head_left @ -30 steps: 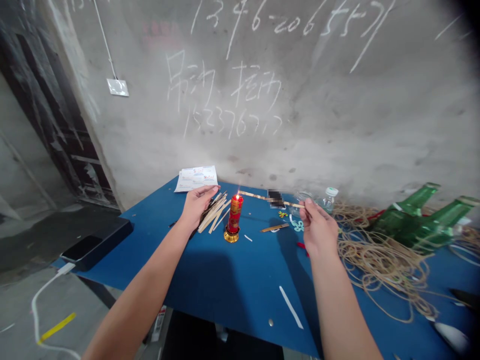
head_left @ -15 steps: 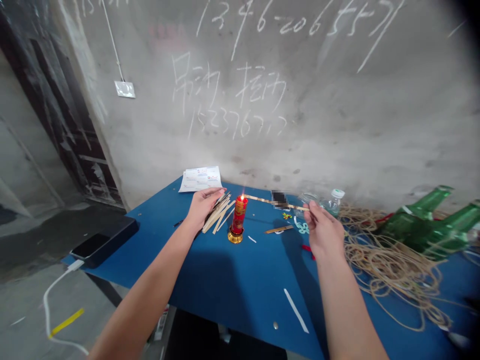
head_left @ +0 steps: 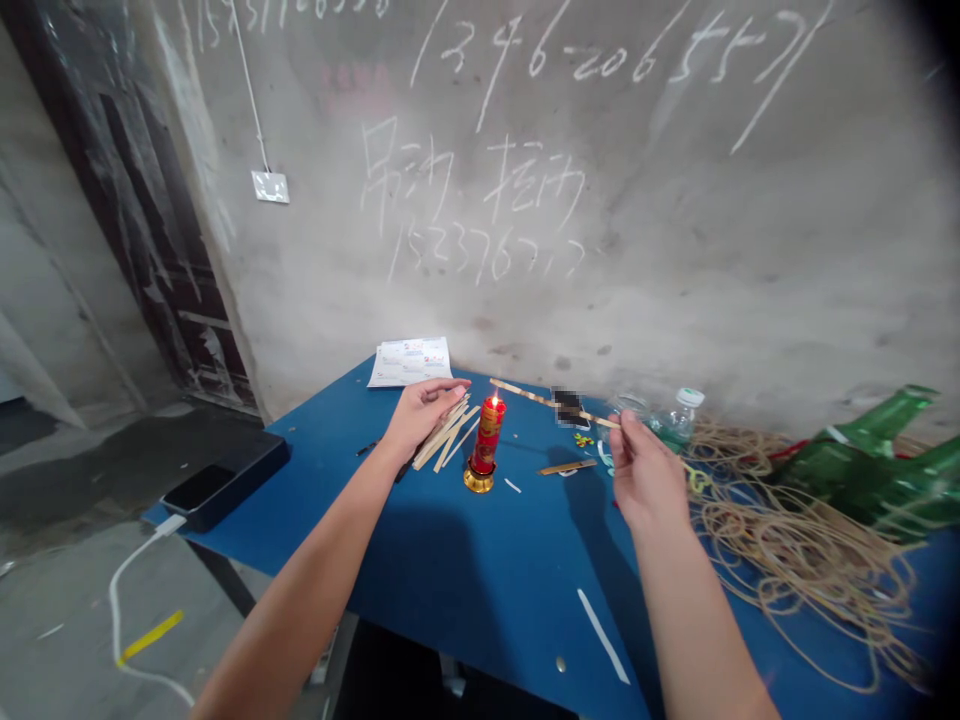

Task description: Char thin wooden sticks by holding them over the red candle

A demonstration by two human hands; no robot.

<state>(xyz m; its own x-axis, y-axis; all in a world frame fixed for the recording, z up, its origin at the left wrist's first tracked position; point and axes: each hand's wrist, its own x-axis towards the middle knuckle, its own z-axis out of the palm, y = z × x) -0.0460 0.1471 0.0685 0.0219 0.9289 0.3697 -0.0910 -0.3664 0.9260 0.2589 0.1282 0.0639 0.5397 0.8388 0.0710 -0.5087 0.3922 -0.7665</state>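
My right hand (head_left: 651,465) pinches the right end of a thin wooden strip (head_left: 517,391) with dark marks along it. The strip's far end hovers just above and behind the flame of a lit red candle (head_left: 490,435) in a gold-coloured base. Left of the candle, my left hand (head_left: 427,415) is held over a bundle of pale wooden strips (head_left: 442,445), its fingers stretched out and holding nothing that I can see. Whether it touches the bundle is hard to tell.
A blue table (head_left: 420,560) carries tangled tan cord (head_left: 810,590), green bottles (head_left: 870,460), a clear bottle (head_left: 679,415), printed paper (head_left: 411,362) and a dark box (head_left: 225,478) with a white cable. A grey wall (head_left: 525,310) with chalk writing stands behind.
The wooden strip's far end has lifted slightly from beside the flame to above it. My left hand stays by the strips. The whole view has shifted slightly.
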